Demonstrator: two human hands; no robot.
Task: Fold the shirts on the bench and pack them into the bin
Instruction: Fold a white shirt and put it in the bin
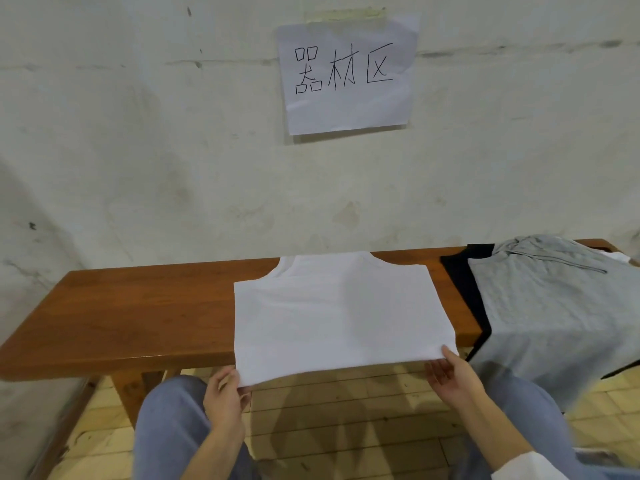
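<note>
Head view.

1. Bench (138, 313): reddish-brown wood. It runs left to right, with its back edge against the wall (138, 133).

2. White shirt (339, 313): sleeveless and spread flat at the middle of the bench. The neck end lies at the back edge. The hem end passes over the front edge and hangs clear of the wood.

3. Left hand (225, 393): placed at the hem's left corner, just in front of the front edge. The fingers are curled and grip that corner of the fabric.

4. Right hand (453, 375): placed at the hem's right corner. The thumb lies on top of the fabric and the fingers are underneath, so the corner is pinched between them. A white sleeve (530, 465) covers the forearm.

5. Grey garment (554, 306): lies unfolded on the right end of the bench and drapes over the front edge. It rests on a black garment (464, 282), which shows along its left side. A strip of bare wood separates the black garment from the white shirt.

6. Paper sign (346, 74): taped to the wall above the middle of the bench, with handwritten characters.

7. Trousers (166, 427): blue-grey. Both knees are in front of the bench, above a floor (346, 410) of pale wooden blocks.
</note>
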